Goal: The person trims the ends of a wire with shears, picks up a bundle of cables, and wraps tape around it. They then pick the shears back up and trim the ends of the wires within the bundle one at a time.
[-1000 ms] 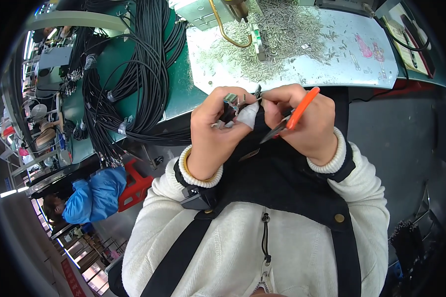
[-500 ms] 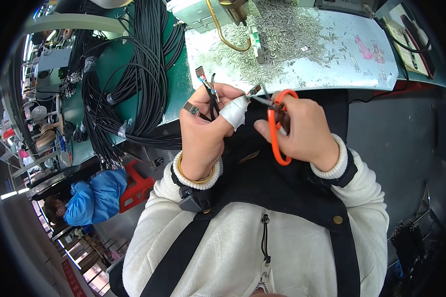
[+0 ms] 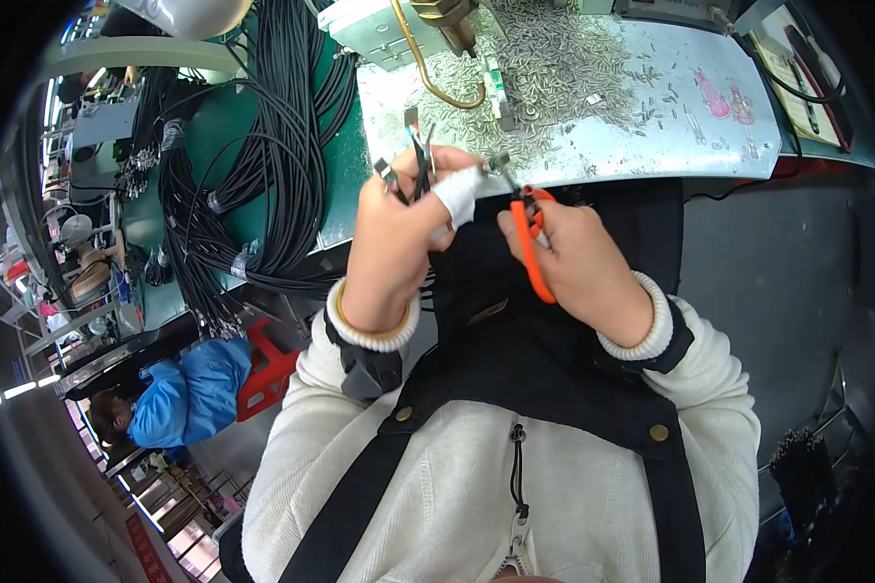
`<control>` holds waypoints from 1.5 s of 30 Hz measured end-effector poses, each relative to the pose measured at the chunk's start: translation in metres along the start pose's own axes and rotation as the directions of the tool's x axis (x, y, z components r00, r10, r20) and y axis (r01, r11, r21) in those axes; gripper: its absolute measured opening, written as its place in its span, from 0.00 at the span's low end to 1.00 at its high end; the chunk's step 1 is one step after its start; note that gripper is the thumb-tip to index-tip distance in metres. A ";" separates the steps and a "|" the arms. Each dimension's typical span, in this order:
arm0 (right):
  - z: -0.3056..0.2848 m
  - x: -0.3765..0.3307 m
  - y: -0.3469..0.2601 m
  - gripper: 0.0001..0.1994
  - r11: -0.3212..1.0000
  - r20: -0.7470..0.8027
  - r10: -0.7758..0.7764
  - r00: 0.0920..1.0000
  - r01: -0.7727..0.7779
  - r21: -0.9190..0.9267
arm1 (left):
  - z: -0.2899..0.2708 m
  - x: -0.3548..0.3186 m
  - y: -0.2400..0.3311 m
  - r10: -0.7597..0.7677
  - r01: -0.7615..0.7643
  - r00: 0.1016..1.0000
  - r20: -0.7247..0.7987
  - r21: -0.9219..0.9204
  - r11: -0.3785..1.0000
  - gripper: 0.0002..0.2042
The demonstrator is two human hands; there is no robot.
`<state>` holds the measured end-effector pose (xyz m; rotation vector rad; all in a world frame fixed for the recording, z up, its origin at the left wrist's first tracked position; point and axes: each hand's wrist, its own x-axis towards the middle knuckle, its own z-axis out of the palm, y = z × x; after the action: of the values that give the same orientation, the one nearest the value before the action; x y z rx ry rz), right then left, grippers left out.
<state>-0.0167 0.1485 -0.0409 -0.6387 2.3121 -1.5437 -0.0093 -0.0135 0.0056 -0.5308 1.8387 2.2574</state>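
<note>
My left hand (image 3: pixel 384 243) is closed around several short black cable ends (image 3: pixel 422 175) with metal connectors and thin coloured wires. White tape (image 3: pixel 460 197) wraps its thumb. One cable's connector (image 3: pixel 499 161) pokes out past the thumb and fingertips. In my right hand (image 3: pixel 590 257) are orange-handled scissors (image 3: pixel 532 257), with fingers wrapped round the handles. Their blades are nearly together and point up at the connector beyond my left thumb. Whether the tips touch it or a wire I cannot tell, as they are small and blurred.
Small metal pieces (image 3: pixel 574 73) lie heaped on a pale metal sheet (image 3: pixel 671 136) ahead, beside a machine with a brass-coloured head (image 3: pixel 447 24). Bundled black cables (image 3: pixel 292 126) cover the green bench at left. A person in blue (image 3: pixel 190 394) sits near a red stool (image 3: pixel 267 369).
The scissor blades have come together from an open V, and the handles have drawn closer. My left hand has tilted and risen slightly with the cables. My right hand has shifted left and down.
</note>
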 end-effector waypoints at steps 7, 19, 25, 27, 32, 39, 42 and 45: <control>-0.027 0.031 -0.022 0.10 0.821 -0.155 0.296 0.943 -0.168 0.546 | -0.004 0.048 0.001 -0.047 0.088 0.992 0.114 -0.387 0.918 0.07; -0.033 0.075 -0.010 0.09 0.814 -0.081 0.198 0.977 -0.118 0.569 | -0.004 0.064 0.015 -0.099 0.115 0.991 0.094 -0.180 0.977 0.07; -0.029 0.074 -0.012 0.08 0.821 -0.117 0.247 0.962 -0.144 0.553 | -0.007 0.064 0.011 -0.055 0.072 0.993 0.107 -0.164 0.984 0.07; -0.029 0.074 -0.011 0.08 0.808 -0.120 0.258 0.959 -0.146 0.571 | -0.005 0.062 0.011 -0.038 0.051 0.995 0.095 -0.143 0.988 0.07; -0.028 0.074 -0.013 0.08 0.810 -0.114 0.244 0.963 -0.138 0.569 | -0.002 0.059 0.011 -0.007 0.010 1.000 0.026 -0.110 0.994 0.07; -0.026 0.073 -0.010 0.07 0.830 -0.143 0.225 0.964 -0.112 0.547 | -0.004 0.059 0.011 -0.027 0.029 0.999 0.020 -0.116 0.993 0.07; -0.027 0.065 -0.013 0.07 0.788 -0.133 0.205 0.970 -0.082 0.611 | -0.008 0.050 0.013 -0.077 0.140 0.974 0.215 -0.296 0.945 0.07; -0.029 0.054 -0.016 0.07 0.762 -0.131 0.203 0.970 -0.072 0.643 | -0.002 0.034 0.010 -0.053 0.073 0.994 0.095 -0.227 0.971 0.06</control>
<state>-0.0736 0.1389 -0.0142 -0.1342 1.7002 -2.2182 -0.0442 -0.0201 0.0007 -0.5078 1.5069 2.4239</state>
